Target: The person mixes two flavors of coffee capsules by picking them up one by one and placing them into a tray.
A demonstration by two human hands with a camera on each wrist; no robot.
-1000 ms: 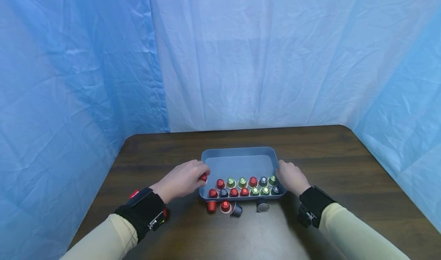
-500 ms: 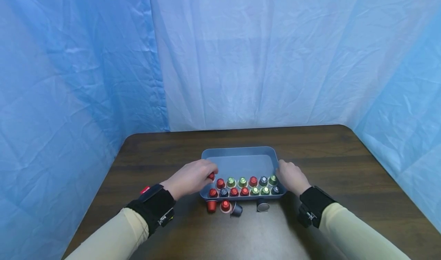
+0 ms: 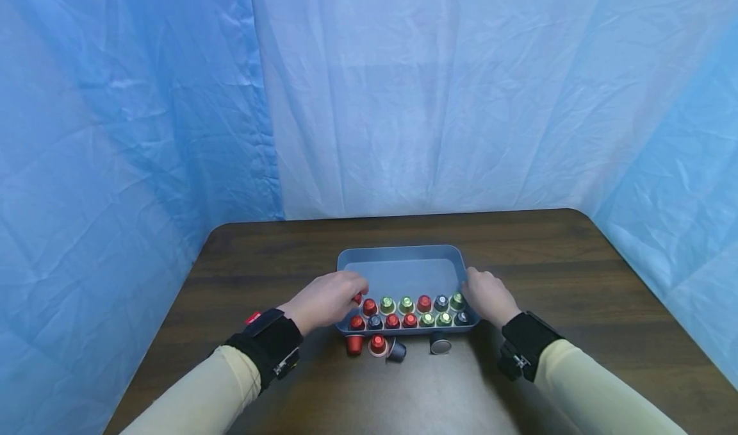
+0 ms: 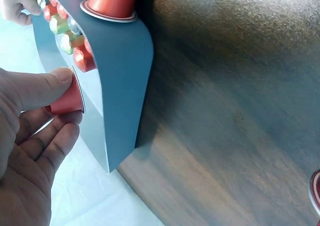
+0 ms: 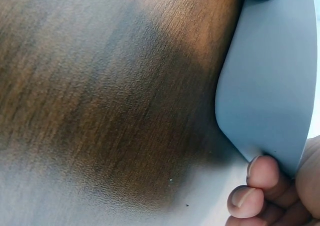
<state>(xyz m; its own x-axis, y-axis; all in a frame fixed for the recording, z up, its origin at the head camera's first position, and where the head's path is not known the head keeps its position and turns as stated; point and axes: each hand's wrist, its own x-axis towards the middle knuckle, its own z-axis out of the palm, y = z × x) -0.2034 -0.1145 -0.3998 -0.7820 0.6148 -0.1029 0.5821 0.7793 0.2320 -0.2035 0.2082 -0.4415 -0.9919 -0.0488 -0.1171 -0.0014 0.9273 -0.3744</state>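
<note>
My left hand [image 3: 330,299] pinches a red coffee capsule [image 4: 68,99] between thumb and fingers, over the left side of a blue-grey tray [image 3: 398,271]. In the head view the fingers mostly hide this capsule. Two rows of red, green and dark blue capsules stand along the tray's near side, wide ends down. A red capsule [image 3: 369,306] at the left end of the second row is close to the held one. My right hand [image 3: 489,296] grips the tray's right wall, its curled fingertips [image 5: 262,172] against the outside in the right wrist view.
On the dark wooden table [image 3: 323,396], before the tray's near wall, are two red capsules [image 3: 378,345] and two dark ones, a dark capsule [image 3: 440,344] lying sideways. Another red capsule [image 4: 316,188] shows at the left wrist view's edge. Blue sheets [image 3: 403,102] hang around the table.
My left hand has moved right with the red capsule, from the tray's left edge to beside the second row. The right hand keeps its place on the tray.
</note>
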